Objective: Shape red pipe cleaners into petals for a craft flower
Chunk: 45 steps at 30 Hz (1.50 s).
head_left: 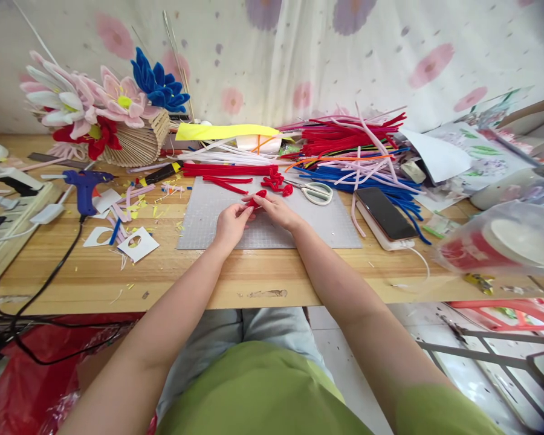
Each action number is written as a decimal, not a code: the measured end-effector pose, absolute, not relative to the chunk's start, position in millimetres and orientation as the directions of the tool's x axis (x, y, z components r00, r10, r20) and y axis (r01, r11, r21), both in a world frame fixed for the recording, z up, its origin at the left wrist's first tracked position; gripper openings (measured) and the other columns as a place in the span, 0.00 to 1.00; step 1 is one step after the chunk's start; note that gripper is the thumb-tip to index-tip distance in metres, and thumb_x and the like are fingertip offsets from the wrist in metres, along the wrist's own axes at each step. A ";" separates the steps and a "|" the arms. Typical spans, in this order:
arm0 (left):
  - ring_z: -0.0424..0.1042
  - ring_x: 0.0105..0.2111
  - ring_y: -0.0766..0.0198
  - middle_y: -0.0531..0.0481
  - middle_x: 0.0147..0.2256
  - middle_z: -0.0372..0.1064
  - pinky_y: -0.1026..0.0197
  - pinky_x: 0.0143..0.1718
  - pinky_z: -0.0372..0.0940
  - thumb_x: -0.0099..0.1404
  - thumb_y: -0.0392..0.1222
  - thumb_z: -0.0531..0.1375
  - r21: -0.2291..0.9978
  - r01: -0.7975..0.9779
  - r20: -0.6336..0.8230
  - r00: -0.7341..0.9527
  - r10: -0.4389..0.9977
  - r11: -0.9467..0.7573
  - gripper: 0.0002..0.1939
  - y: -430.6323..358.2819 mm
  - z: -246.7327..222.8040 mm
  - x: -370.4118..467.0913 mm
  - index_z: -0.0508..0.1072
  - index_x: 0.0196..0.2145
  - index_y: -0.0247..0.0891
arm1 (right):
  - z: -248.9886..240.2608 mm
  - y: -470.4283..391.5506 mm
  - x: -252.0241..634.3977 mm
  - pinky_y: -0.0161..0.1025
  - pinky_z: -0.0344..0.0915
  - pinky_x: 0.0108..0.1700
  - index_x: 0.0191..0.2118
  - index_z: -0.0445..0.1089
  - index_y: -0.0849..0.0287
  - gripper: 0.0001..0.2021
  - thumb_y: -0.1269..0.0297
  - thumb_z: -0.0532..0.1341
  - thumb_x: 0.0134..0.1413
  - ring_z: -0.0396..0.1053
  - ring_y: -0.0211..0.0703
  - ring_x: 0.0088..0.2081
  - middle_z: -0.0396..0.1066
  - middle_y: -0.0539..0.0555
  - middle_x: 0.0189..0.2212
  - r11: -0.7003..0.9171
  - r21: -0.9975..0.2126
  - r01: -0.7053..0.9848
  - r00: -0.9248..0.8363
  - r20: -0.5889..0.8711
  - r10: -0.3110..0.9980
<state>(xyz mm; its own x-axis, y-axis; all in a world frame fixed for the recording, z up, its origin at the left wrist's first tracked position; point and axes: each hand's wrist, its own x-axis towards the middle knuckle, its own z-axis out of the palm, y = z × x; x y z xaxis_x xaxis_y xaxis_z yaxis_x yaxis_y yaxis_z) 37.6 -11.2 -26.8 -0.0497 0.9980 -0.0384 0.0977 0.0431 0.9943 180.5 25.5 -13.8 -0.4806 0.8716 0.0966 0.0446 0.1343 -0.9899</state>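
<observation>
Over the grey cutting mat (208,223), both my hands meet around a short piece of red pipe cleaner (256,198). My left hand (233,225) pinches it from the left, fingertips pressed together. From the other side my right hand (275,210) closes its fingers on the same piece; part of it is hidden under them. Just beyond my hands lie curled red pipe cleaner pieces (272,179). Scissors with pale green handles (317,193) rest on the mat to the right. Straight red pipe cleaners (231,171) lie along the mat's far edge.
On the left are a blue glue gun (85,188) with its cord, paper scraps (138,244) and a basket of fuzzy flowers (136,142). A phone (384,212), a bagged cup (503,241) and a heap of coloured pipe cleaners (344,142) occupy the right and back.
</observation>
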 end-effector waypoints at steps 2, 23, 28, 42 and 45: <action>0.75 0.30 0.62 0.48 0.28 0.74 0.66 0.24 0.67 0.56 0.45 0.61 0.996 0.059 -0.061 -0.064 0.996 0.065 0.11 -11.6 -24.9 37.8 0.67 0.32 0.35 | -12.9 25.2 181.6 0.40 0.65 0.47 0.42 0.74 0.60 0.20 0.49 0.56 0.53 0.70 0.41 0.40 0.74 0.53 0.37 0.126 -0.991 0.037 -0.494 0.091 0.864; 0.74 0.25 0.67 0.51 0.27 0.73 0.67 0.23 0.67 0.57 0.37 0.59 0.990 0.001 -0.139 0.039 0.989 0.139 0.04 -4.4 -27.9 34.9 0.71 0.31 0.33 | -11.5 27.8 177.2 0.33 0.54 0.25 0.26 0.73 0.64 0.18 0.52 0.67 0.35 0.56 0.31 0.21 0.65 0.47 0.19 0.096 -0.990 0.098 -0.267 0.067 0.961; 0.73 0.26 0.67 0.52 0.23 0.71 0.64 0.29 0.69 0.56 0.39 0.61 0.985 0.130 -0.130 0.123 0.984 0.114 0.05 -5.4 -25.9 30.2 0.72 0.27 0.35 | -9.3 24.7 180.3 0.33 0.52 0.24 0.24 0.71 0.64 0.16 0.54 0.67 0.34 0.56 0.30 0.21 0.66 0.48 0.19 0.070 -0.993 0.091 -0.362 0.033 0.932; 0.70 0.23 0.68 0.50 0.24 0.73 0.66 0.25 0.64 0.50 0.45 0.65 0.931 0.344 0.009 0.303 0.953 -0.118 0.12 -2.3 -18.9 5.1 0.75 0.32 0.36 | -11.0 26.9 186.5 0.31 0.54 0.21 0.23 0.70 0.64 0.15 0.56 0.69 0.33 0.56 0.29 0.18 0.65 0.47 0.17 -0.045 -0.997 0.061 -0.381 -0.065 0.922; 0.68 0.21 0.69 0.51 0.23 0.71 0.67 0.24 0.64 0.52 0.46 0.62 0.934 0.328 0.043 0.293 0.955 -0.143 0.10 1.5 -20.8 1.9 0.75 0.31 0.37 | -10.4 26.4 187.0 0.31 0.60 0.24 0.25 0.71 0.64 0.16 0.57 0.70 0.32 0.63 0.31 0.21 0.71 0.50 0.21 -0.104 -0.994 0.029 -0.427 -0.107 0.898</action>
